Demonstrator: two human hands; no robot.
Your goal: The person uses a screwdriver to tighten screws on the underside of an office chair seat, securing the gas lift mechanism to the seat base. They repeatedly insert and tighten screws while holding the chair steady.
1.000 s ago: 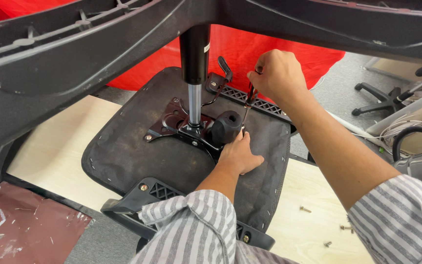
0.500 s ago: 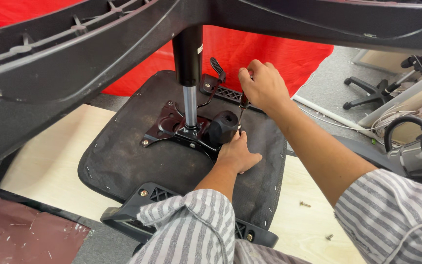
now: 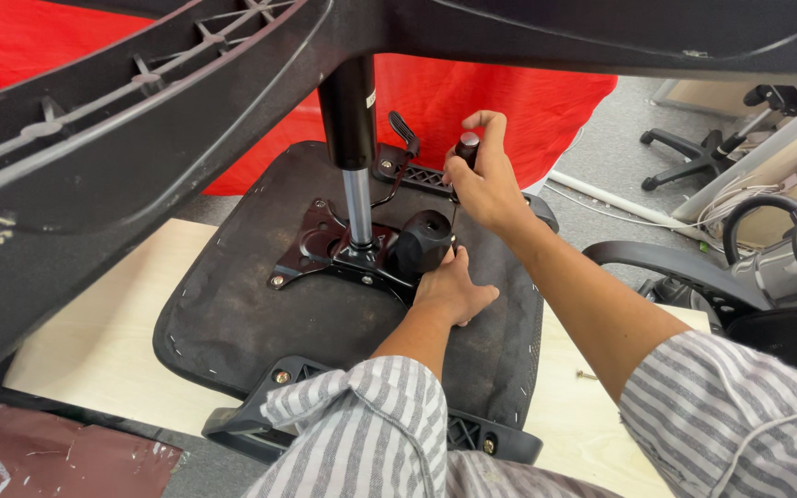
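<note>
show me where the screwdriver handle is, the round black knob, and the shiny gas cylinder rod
screwdriver handle (image 3: 466,148), head view, on the dark top end showing above the right hand's fingers.
round black knob (image 3: 424,242), head view, on its rounded side face.
gas cylinder rod (image 3: 357,205), head view, on the middle of the bare metal shaft.

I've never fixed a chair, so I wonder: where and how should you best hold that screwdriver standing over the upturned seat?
Probably by its dark handle at the top, from above and the right, as the right hand does. The thin shaft points down toward the metal plate, so only the handle offers grip. The left hand rests beside the black knob.
</note>
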